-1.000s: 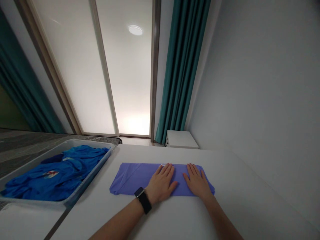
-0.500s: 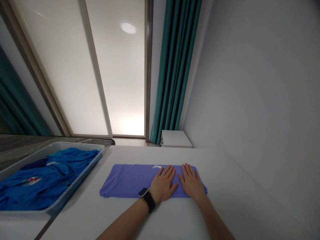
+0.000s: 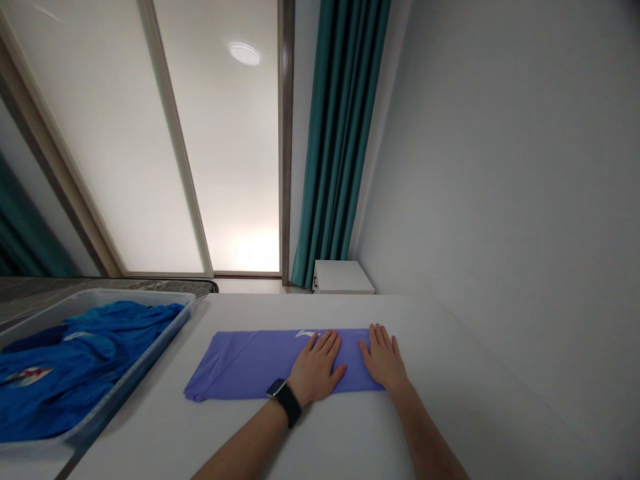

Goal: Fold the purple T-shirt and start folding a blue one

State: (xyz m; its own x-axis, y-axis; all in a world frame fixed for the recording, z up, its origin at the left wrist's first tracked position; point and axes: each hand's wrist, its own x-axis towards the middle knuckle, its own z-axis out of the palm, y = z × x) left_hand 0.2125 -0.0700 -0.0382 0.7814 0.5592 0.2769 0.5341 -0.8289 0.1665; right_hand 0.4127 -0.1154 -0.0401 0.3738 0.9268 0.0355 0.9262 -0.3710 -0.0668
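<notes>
A purple garment [image 3: 240, 363], folded into a long strip, lies flat on the white table [image 3: 450, 400]. My left hand [image 3: 316, 367] rests palm down on its right half, fingers stretched out, with a black watch on the wrist. My right hand [image 3: 383, 360] lies flat on the strip's right end, fingers spread, covering that end. Neither hand holds anything.
A grey tray [image 3: 150, 353] with crumpled blue clothes [image 3: 65, 360] stands at the left. A small white cabinet [image 3: 343, 278] sits beyond the table's far edge, by a teal curtain [image 3: 340, 133]. A white wall runs along the right side.
Both hands stay flat on the purple garment. My right hand now sits at the strip's very end. The view has shifted, so everything sits further left in the picture.
</notes>
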